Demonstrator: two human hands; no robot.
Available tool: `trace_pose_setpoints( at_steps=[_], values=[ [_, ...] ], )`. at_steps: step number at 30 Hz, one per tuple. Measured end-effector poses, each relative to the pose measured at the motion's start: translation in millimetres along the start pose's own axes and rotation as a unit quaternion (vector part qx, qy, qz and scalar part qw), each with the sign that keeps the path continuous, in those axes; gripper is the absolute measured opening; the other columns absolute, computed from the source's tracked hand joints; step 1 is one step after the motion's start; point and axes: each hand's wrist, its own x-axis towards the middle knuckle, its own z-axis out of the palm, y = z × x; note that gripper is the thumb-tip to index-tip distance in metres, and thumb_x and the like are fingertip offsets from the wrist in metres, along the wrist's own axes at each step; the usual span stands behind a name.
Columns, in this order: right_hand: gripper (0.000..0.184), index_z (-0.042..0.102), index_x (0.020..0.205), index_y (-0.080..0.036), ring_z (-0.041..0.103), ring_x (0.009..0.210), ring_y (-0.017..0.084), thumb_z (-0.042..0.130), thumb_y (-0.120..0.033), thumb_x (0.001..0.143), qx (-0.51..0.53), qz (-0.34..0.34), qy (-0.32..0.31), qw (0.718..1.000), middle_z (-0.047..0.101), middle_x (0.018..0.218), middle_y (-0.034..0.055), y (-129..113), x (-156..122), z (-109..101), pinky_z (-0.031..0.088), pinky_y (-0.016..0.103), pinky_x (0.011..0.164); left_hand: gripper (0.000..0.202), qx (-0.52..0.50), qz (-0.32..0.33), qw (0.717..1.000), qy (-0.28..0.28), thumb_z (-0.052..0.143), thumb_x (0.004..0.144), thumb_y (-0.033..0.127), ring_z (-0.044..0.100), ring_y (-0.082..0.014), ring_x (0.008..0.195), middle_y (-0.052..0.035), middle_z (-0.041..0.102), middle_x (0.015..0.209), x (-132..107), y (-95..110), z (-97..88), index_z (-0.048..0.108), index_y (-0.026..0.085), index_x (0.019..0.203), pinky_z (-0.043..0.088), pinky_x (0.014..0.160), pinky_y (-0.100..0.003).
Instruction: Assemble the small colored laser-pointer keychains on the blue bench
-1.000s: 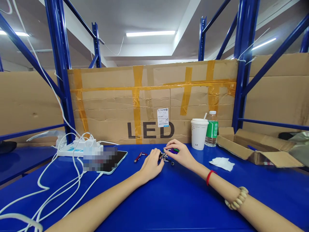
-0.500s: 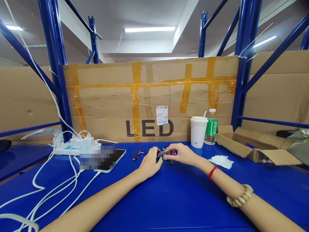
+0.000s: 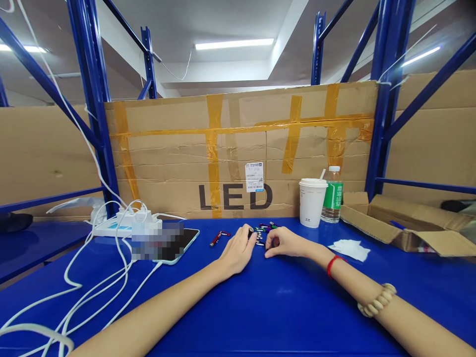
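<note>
Head view: I'm seeing the right hand drawing back to the four o'clock side of the small metal pieces, shifting the handling there; its fingertips are curling close, on what I can't tell. The left hand is covering their nine o'clock side, its grip hiding from me.

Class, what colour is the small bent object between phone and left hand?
The small bent object is dark red; see head view.
</note>
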Motion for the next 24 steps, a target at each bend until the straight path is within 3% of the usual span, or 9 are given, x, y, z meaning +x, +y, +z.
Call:
trace_pose_setpoints(
  at_steps=[3, 7, 10, 18, 24],
  values=[
    [0.034, 0.061, 0.064, -0.015, 0.054, 0.057, 0.014, 0.070, -0.046, 0.052, 0.033, 0.015, 0.019, 0.999, 0.063, 0.063, 0.0032, 0, 1, 2, 0.041, 0.024, 0.052, 0.028, 0.013, 0.020, 1.000, 0.001, 0.014, 0.089, 0.036, 0.045, -0.0141, 0.078, -0.0010, 0.045, 0.081, 1, -3, 1.8, 0.035, 0.021, 0.081, 0.038, 0.072, -0.028],
    [0.036, 0.053, 0.061, -0.015, 0.054, 0.050, 0.012, 0.072, -0.043, 0.049, 0.163, 0.021, 0.035, 0.986, 0.057, 0.052, -0.0005, 0, 3, 1, 0.042, 0.023, 0.049, 0.026, 0.037, 0.041, 0.998, -0.001, 0.017, 0.089, 0.034, 0.046, -0.0142, 0.080, -0.0013, 0.047, 0.083, 3, -6, 4.2, 0.038, 0.020, 0.080, 0.038, 0.073, -0.027],
    [0.034, 0.053, 0.060, -0.014, 0.055, 0.051, 0.011, 0.070, -0.041, 0.052, 0.218, 0.000, 0.067, 0.974, 0.059, 0.054, 0.0005, -4, 4, 0, 0.043, 0.023, 0.051, 0.025, 0.034, 0.050, 0.998, -0.018, 0.020, 0.089, 0.033, 0.049, -0.0136, 0.081, -0.0010, 0.050, 0.087, 4, -6, 3.7, 0.041, 0.021, 0.084, 0.039, 0.073, -0.026],
    [0.040, 0.065, 0.085, -0.012, 0.056, 0.060, 0.013, 0.062, -0.044, 0.063, 0.234, -0.004, 0.153, 0.960, 0.065, 0.072, 0.0065, -19, 3, -7, 0.044, 0.024, 0.052, 0.020, -0.005, 0.013, 0.999, -0.031, 0.026, 0.088, 0.032, 0.055, -0.0150, 0.076, 0.0003, 0.058, 0.084, 4, -3, 1.7, 0.041, 0.024, 0.098, 0.040, 0.066, -0.025],
    [0.037, 0.067, 0.083, -0.013, 0.055, 0.060, 0.011, 0.063, -0.043, 0.063, 0.261, -0.013, 0.143, 0.955, 0.065, 0.073, 0.0050, -24, 1, -7, 0.043, 0.024, 0.053, 0.020, -0.027, 0.021, 0.999, -0.037, 0.027, 0.088, 0.030, 0.055, -0.0158, 0.086, -0.0011, 0.058, 0.095, 5, -4, 1.7, 0.042, 0.024, 0.099, 0.040, 0.074, -0.027]
  ],
)
